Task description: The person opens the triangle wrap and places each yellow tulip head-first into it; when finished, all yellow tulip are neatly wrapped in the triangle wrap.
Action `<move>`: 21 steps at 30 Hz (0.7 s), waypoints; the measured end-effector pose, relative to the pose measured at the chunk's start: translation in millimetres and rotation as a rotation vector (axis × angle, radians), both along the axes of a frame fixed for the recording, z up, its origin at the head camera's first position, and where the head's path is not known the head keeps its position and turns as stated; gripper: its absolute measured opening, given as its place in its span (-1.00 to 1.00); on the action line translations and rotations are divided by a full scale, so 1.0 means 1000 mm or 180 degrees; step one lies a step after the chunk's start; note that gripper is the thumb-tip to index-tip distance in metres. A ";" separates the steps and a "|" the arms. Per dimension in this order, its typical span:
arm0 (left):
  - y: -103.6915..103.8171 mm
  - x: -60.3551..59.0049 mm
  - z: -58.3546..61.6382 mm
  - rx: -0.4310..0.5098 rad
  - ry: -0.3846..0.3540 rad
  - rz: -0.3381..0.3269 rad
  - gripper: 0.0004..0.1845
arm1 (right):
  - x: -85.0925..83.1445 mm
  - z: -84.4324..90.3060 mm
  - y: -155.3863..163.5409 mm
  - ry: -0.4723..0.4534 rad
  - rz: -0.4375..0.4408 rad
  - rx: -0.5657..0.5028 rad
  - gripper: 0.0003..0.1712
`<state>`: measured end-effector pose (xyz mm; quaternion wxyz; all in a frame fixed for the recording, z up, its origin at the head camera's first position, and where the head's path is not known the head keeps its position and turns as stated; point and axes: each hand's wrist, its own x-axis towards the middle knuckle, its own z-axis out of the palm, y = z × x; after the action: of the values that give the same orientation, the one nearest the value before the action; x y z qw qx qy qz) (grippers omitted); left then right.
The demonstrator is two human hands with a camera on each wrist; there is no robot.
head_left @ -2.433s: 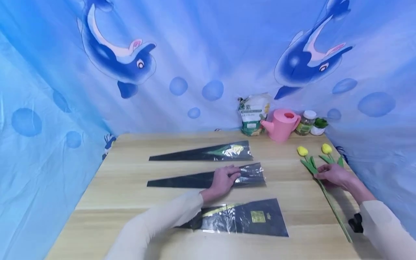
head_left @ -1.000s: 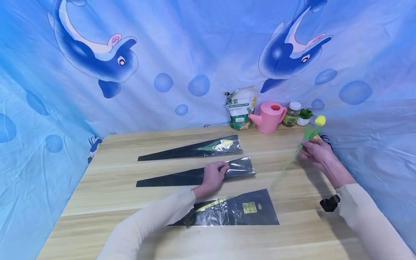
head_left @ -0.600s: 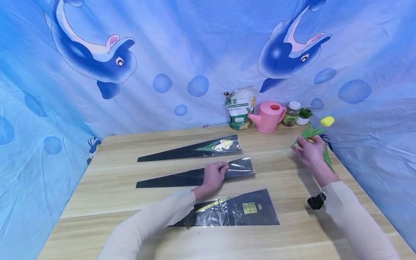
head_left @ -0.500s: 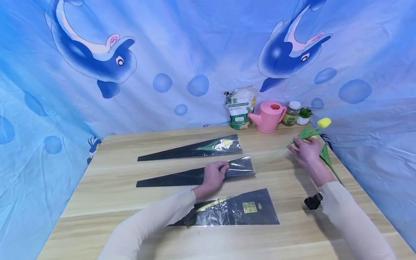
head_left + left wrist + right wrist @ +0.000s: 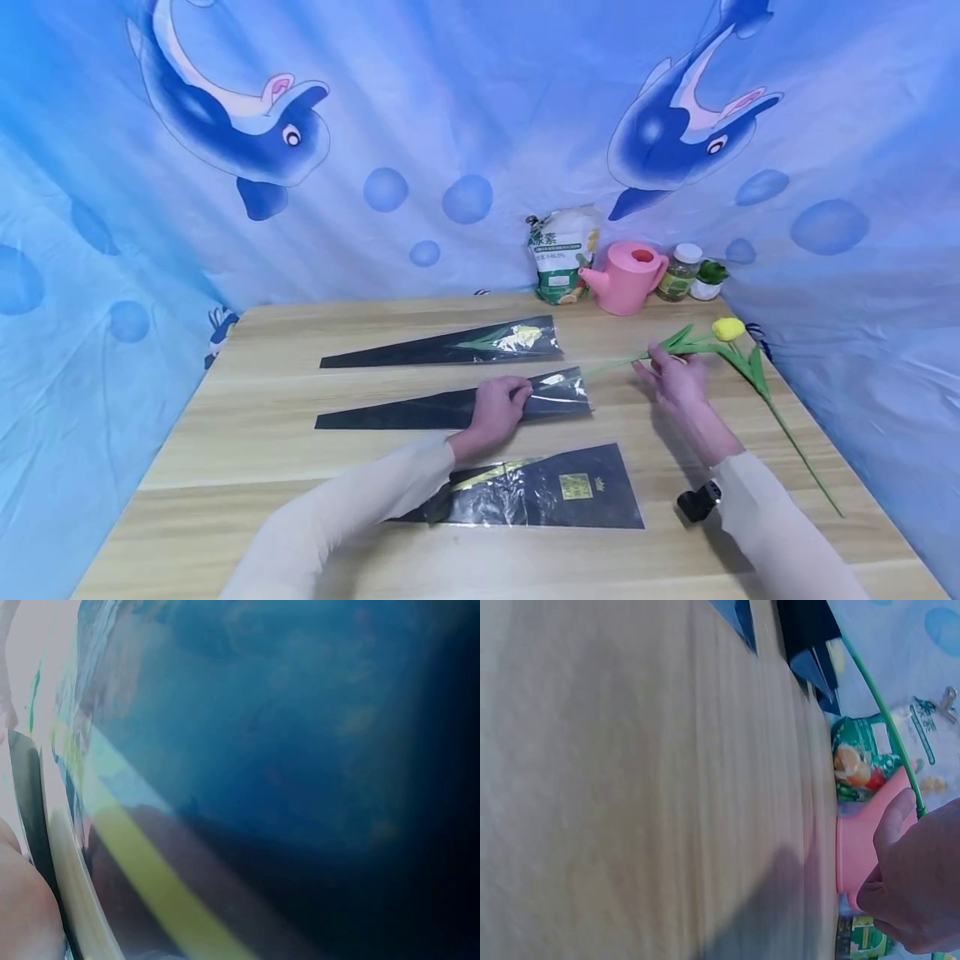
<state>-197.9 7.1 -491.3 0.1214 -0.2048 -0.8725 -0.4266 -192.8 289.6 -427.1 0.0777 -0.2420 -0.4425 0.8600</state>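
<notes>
With its fingertips, my left hand (image 5: 498, 410) pinches the upper edge of the middle black flower sleeve (image 5: 420, 412), close to its wide clear end. My right hand (image 5: 678, 379) holds an artificial tulip (image 5: 727, 329) by the stem below its leaves, yellow bloom to the right. The thin stem slants left, its end overlapping the sleeve's mouth in the head view. In the right wrist view the green stem (image 5: 885, 712) runs from the fingers towards the dark sleeve. A second tulip (image 5: 798, 450) lies at the right, its bloom hidden behind the held one.
Farther back lies a sleeve (image 5: 397, 352) with a tulip inside; nearer is a wider gold-marked sleeve (image 5: 555, 496), partly under the left forearm. Along the back stand a white-green pouch (image 5: 562, 258), pink watering can (image 5: 626, 279), lidded jar (image 5: 680, 273) and small potted plant (image 5: 708, 281).
My right hand has picked up one tulip from the right, turned it and brought its stem leftwards to the middle sleeve. My left hand went from resting on that sleeve to pinching its edge.
</notes>
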 end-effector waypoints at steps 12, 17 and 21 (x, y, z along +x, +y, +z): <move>0.002 -0.003 0.004 -0.0234 0.0064 -0.0142 -0.71 | -0.001 -0.005 -0.014 0.0136 0.0057 0.0053 -0.64; 0.004 -0.001 0.003 -0.0432 0.0041 -0.0237 -0.62 | 0.002 -0.009 -0.020 0.0217 0.0139 -0.0036 -0.70; 0.005 0.000 0.002 -0.0421 0.0006 -0.0219 -0.65 | 0.005 -0.011 -0.024 0.0244 0.0195 -0.0077 -0.67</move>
<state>-198.3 12.0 -489.7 0.0937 -0.2427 -0.8911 -0.3717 -187.8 265.9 -438.5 0.0653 -0.1961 -0.4360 0.8759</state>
